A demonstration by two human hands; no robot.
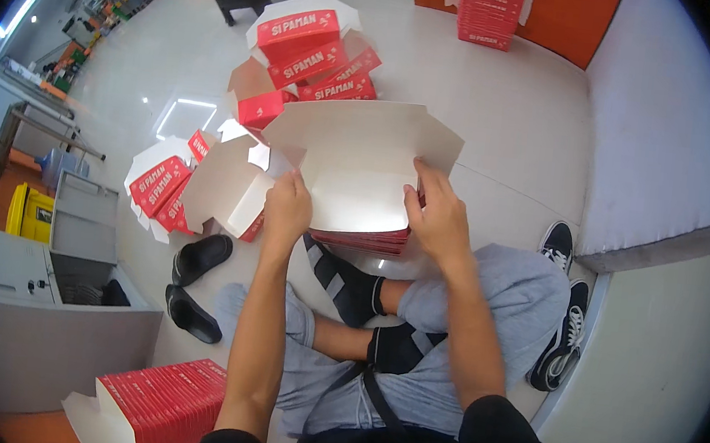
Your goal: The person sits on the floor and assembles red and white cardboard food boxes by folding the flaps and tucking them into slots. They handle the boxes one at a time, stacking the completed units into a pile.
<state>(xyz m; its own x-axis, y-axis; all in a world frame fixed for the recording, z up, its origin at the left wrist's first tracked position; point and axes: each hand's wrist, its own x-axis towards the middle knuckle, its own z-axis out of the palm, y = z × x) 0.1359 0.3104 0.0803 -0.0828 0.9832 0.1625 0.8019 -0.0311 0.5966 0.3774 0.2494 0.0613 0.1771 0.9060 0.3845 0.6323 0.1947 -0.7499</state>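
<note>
- The left hand (286,208) pinches the lower left edge of a flat white unfolded cardboard box blank (358,166).
- The right hand (437,217) grips its right edge, above a stack of red-edged flat blanks (366,240).

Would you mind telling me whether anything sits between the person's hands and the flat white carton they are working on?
Nothing visible does. The left hand and the right hand already grip the unfolded carton at its lower left and right edges, above the stack of flat cartons.
</note>
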